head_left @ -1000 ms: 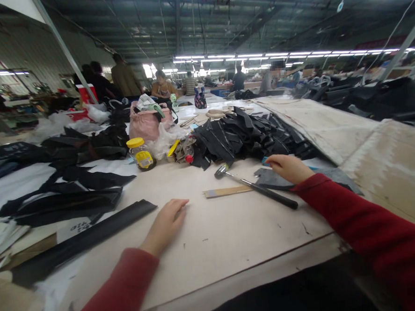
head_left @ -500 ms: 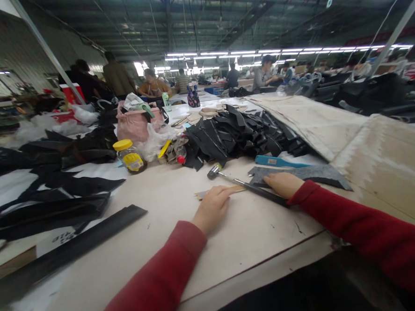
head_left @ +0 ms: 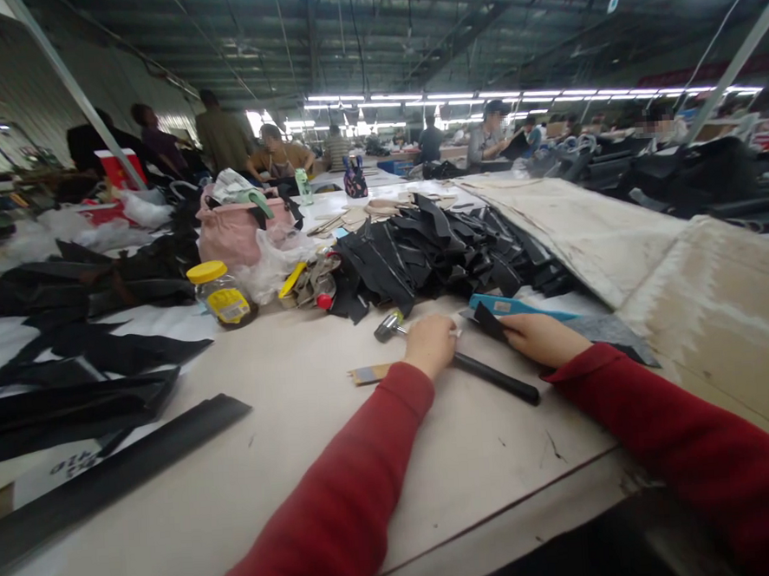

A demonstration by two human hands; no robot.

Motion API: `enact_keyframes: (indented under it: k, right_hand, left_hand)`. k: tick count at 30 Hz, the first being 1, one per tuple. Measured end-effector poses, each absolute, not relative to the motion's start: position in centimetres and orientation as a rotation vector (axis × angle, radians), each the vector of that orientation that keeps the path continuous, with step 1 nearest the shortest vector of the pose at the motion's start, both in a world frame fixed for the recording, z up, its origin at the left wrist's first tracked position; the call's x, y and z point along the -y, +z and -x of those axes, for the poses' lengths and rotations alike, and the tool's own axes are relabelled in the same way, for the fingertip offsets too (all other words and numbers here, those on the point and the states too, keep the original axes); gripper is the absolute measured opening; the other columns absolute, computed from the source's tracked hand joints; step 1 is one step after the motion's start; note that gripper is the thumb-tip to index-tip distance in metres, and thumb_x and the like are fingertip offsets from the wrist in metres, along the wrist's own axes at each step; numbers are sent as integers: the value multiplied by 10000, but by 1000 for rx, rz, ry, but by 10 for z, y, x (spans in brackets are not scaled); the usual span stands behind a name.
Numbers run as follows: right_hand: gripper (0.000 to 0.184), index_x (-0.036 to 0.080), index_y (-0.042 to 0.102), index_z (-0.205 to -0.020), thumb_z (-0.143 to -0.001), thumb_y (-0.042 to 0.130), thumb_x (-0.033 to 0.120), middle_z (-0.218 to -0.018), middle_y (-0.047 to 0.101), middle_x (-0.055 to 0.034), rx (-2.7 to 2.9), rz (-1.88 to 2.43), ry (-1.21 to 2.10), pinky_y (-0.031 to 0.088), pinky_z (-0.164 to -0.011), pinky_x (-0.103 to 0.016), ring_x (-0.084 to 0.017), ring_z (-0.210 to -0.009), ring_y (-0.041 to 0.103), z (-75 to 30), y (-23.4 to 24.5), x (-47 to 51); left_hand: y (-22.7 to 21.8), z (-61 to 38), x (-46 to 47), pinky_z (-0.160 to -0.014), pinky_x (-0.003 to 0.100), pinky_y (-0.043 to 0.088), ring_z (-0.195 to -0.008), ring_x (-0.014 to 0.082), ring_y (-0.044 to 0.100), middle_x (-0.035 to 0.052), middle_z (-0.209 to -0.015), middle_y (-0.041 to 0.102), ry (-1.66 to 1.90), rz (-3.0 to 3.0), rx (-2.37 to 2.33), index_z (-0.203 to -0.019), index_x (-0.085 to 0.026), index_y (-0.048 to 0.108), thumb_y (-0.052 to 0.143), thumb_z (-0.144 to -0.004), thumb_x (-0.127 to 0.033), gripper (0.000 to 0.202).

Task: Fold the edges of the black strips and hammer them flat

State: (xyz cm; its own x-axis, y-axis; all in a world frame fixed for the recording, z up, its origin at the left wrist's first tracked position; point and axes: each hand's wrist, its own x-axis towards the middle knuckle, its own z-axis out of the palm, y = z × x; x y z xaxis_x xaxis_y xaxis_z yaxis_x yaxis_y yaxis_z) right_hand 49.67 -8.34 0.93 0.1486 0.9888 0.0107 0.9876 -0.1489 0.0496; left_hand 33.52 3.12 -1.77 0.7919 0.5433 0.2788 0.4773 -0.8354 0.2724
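My left hand (head_left: pixel 430 344) lies curled over the metal shaft of a hammer (head_left: pixel 494 379), just behind its head (head_left: pixel 387 325). Fingers pressed together, my right hand (head_left: pixel 540 337) pinches the raised corner of a dark grey cut piece (head_left: pixel 612 330) that lies flat on the table. A blue flat tool (head_left: pixel 516 308) rests just beyond that hand. Partly under my left wrist lies a thin wooden strip (head_left: pixel 369 374). Both arms wear red sleeves.
A heap of black cut pieces (head_left: pixel 435 254) lies behind the hammer. To the left are a yellow-lidded jar (head_left: pixel 219 294), a pink bag (head_left: pixel 238 232), plastic bags and long black strips (head_left: pixel 109 479). Pale boards (head_left: pixel 582 224) run along the right. Other people work far behind.
My left hand slid right across the table, over the wooden strip, onto the hammer shaft. My right hand drew back from the blue tool to the grey piece and lifted its corner.
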Motion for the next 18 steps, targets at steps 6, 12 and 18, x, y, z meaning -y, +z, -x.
enact_keyframes:
  k: [6,12,18]
  right_hand:
    - [262,163,641,-904,-814,399,208,-910,661,-78,-2182,-2477,-17,417,-735,-258,-187,-837,587,-499,10,79]
    - [293,179,644,-987,-818,406,206,-969,661,-53,-2242,-2551,-58,421,-802,-263,-184,-893,578,-500,5,58]
    - [347,176,624,-1080,-814,400,172,-999,669,-60,-2283,-2472,-114,422,-828,-274,-190,-917,587,-492,2,46]
  left_hand:
    - [-25,-361,-35,-735,324,463,-862,223,576,66,-908,632,452,-2808,-806,-876,-175,615,522,-789,-239,142]
    - [-25,-342,-57,-734,353,458,-854,237,562,114,-858,607,485,-2824,-953,-844,-126,607,410,-796,-80,208]
    - [-15,-339,-44,-871,316,413,-998,194,483,62,-1040,556,557,-2931,-652,-955,-178,580,364,-857,-130,242]
